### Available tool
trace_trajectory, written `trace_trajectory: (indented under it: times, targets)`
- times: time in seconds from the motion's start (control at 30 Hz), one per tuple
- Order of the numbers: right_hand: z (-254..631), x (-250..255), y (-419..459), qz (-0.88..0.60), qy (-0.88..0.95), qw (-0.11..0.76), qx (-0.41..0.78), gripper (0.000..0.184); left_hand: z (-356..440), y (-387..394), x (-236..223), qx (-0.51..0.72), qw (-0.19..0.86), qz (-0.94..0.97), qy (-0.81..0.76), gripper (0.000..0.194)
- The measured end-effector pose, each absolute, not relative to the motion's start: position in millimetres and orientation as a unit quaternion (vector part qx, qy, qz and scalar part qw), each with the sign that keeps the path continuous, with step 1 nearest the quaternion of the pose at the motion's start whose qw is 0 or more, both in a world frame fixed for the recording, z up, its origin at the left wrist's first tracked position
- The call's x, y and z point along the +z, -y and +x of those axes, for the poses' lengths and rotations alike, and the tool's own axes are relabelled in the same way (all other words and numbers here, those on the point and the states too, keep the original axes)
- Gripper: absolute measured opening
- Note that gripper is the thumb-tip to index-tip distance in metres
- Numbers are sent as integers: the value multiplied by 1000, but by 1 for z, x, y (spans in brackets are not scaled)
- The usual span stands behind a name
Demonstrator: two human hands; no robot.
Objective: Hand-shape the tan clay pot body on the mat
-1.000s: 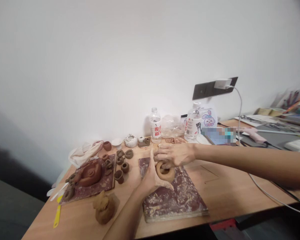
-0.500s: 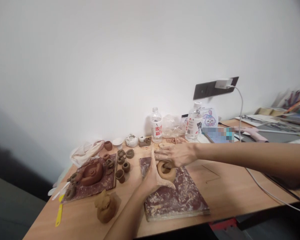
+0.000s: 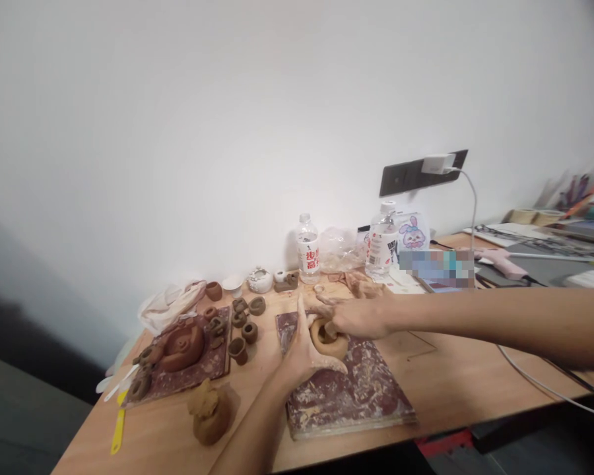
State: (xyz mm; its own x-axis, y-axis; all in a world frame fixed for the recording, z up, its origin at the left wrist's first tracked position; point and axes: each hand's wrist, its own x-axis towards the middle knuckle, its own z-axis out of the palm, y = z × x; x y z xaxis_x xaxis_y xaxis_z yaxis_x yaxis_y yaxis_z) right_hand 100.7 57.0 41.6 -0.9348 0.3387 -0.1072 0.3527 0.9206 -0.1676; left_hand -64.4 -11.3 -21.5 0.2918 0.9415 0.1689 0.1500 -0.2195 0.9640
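Observation:
A ring of brown clay (image 3: 321,343) stands on a clay-smeared board (image 3: 349,399). My left hand (image 3: 304,349) cups the ring's near left side, with its thumb pointing up along the outer wall. My right hand (image 3: 359,318) reaches in from the right, and its fingertips press down into the ring's opening. The fingers hide most of the hole, and the far wall is partly covered.
To the left, a second board (image 3: 198,373) holds a large clay piece and small clay cups and rings. A clay lump (image 3: 210,412) and a yellow tool (image 3: 118,429) lie near the table's front edge. Water bottles (image 3: 307,251) stand along the wall.
My right hand has dropped lower and shifted slightly right, its fingers now deeper in the ring. My left hand and the ring have barely moved.

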Motion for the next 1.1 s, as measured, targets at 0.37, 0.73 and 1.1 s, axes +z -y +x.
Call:
trace_trajectory:
  times: [0.37, 0.73, 1.1]
  targets:
    - [97, 43, -36, 262, -952, 119, -103, 32, -64, 9, -23, 435, 471, 652, -405, 155]
    - [87, 46, -35, 316, -928, 142, -136, 24, -64, 8, -24, 434, 463, 663, -398, 153]
    - [81, 40, -29, 344, -917, 154, -131, 18, -64, 10, -19, 401, 441, 677, -432, 151]
